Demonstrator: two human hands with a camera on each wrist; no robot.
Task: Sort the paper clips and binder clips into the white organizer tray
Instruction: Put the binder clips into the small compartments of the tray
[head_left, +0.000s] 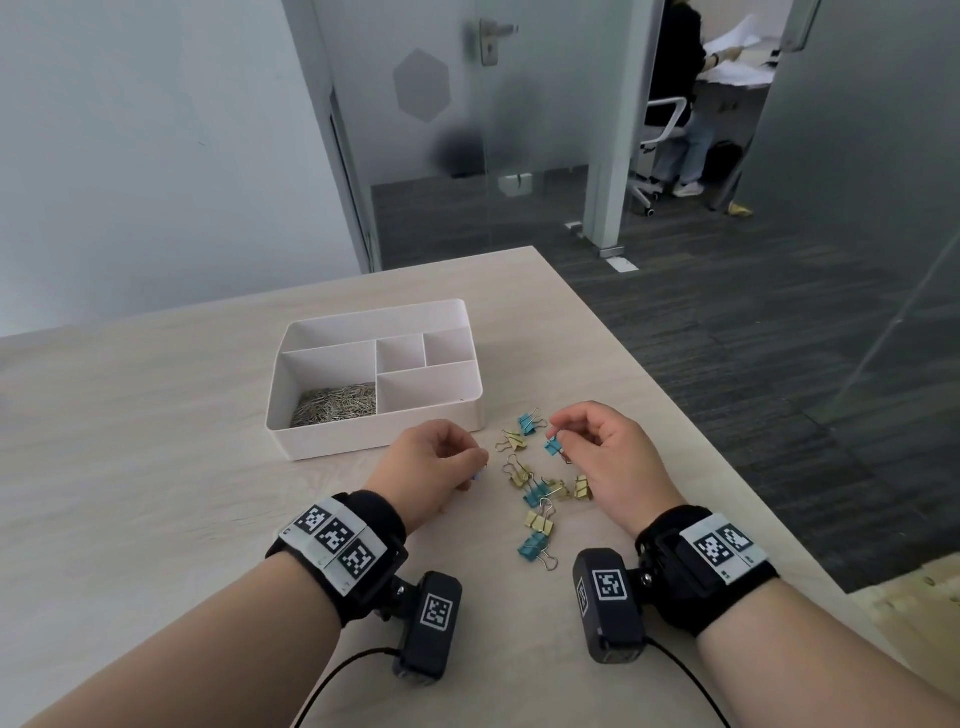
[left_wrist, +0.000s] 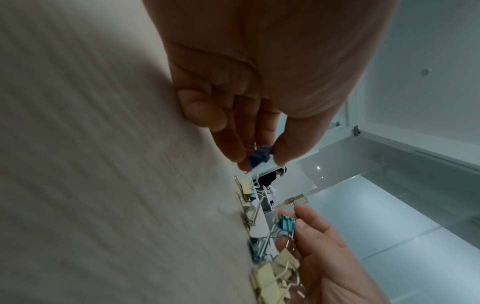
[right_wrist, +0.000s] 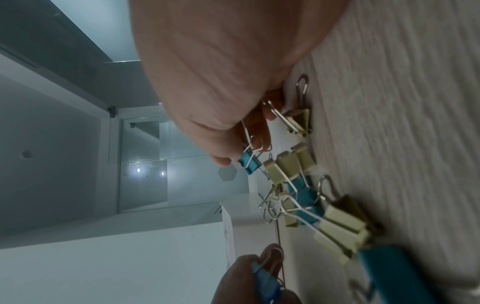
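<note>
The white organizer tray (head_left: 382, 434) stands on the table ahead of my hands. Its front left compartment holds a heap of silver paper clips (head_left: 335, 405); the other compartments look bare. Several yellow and teal binder clips (head_left: 537, 501) lie scattered between my hands. My left hand (head_left: 475, 475) is just right of the tray's front corner and pinches a dark blue binder clip (left_wrist: 259, 157) between thumb and fingertips. My right hand (head_left: 558, 436) pinches a teal binder clip (head_left: 553, 447) by its wire handle, slightly above the table, also visible in the right wrist view (right_wrist: 249, 162).
The table's right edge (head_left: 691, 441) runs diagonally close to my right hand, with dark carpet beyond. A glass door (head_left: 467, 130) and partition stand behind the table. A person (head_left: 680, 93) stands beside an office chair (head_left: 660, 135) far back right.
</note>
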